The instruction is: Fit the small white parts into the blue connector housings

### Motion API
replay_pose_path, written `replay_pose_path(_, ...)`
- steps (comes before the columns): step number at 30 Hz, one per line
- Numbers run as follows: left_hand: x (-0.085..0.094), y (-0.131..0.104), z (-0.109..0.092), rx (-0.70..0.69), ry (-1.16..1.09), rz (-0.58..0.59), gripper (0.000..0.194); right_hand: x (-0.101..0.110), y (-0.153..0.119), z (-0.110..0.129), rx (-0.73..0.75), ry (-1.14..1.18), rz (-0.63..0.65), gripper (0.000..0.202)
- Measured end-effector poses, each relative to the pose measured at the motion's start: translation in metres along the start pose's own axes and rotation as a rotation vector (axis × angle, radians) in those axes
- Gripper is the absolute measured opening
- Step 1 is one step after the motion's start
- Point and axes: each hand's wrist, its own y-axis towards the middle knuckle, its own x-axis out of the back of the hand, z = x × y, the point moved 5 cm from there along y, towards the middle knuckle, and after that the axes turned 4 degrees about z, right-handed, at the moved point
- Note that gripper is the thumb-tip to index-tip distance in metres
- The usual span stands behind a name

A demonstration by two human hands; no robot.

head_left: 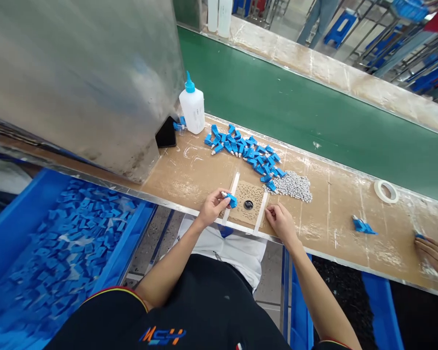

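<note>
My left hand (211, 209) pinches a small blue plastic part (232, 200) with a white tip, just above the left end of a taped cardboard square. My right hand (280, 221) rests at the right white tape strip (260, 212), fingers curled together; whatever is in them is too small to make out. Between my hands, a small round black dish (248, 204) sits on the cardboard square (248, 189), which is covered in dark specks. Beyond lie a heap of blue plastic parts (253, 156) and a pile of small whitish-grey pieces (295, 185).
A white bottle with a blue nozzle (193, 109) stands before a metal panel (131, 87). A green conveyor belt (314, 116) runs behind. Tape roll (386, 191) and more blue parts (363, 225) lie right, near another person's hand (436, 255). A blue bin (69, 243) stands left.
</note>
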Motion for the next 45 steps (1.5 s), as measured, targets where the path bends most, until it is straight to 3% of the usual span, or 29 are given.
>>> replay_pose_path(7, 0.0, -0.001, -0.002, -0.007, 0.006, 0.002, 0.047, -0.001, -0.002, 0.004, 0.044, -0.044, -0.038, 0.024)
replay_pose_path(16, -0.003, 0.0, -0.005, 0.002, 0.011, 0.033, 0.043, 0.008, 0.009, 0.0, -0.003, 0.075, 0.144, 0.022)
replay_pose_path(21, -0.003, 0.001, -0.004, -0.011, -0.005, 0.047, 0.043, 0.012, 0.022, 0.01, -0.008, 0.075, 0.242, 0.018)
replay_pose_path(27, -0.003, 0.001, -0.002, -0.015, -0.011, 0.051, 0.045, -0.003, 0.047, 0.035, 0.073, -0.028, 0.386, 0.011)
replay_pose_path(36, -0.001, 0.001, 0.0, -0.007, -0.013, 0.044, 0.045, -0.019, 0.064, 0.049, 0.157, -0.227, 0.476, 0.015)
replay_pose_path(41, 0.0, 0.0, 0.002, -0.008, -0.02, 0.053, 0.045, -0.011, 0.067, 0.051, 0.148, -0.16, 0.458, 0.015)
replay_pose_path(45, -0.001, 0.001, 0.006, 0.011, -0.048, 0.11, 0.047, 0.007, 0.068, 0.059, 0.121, 0.055, 0.33, 0.014)
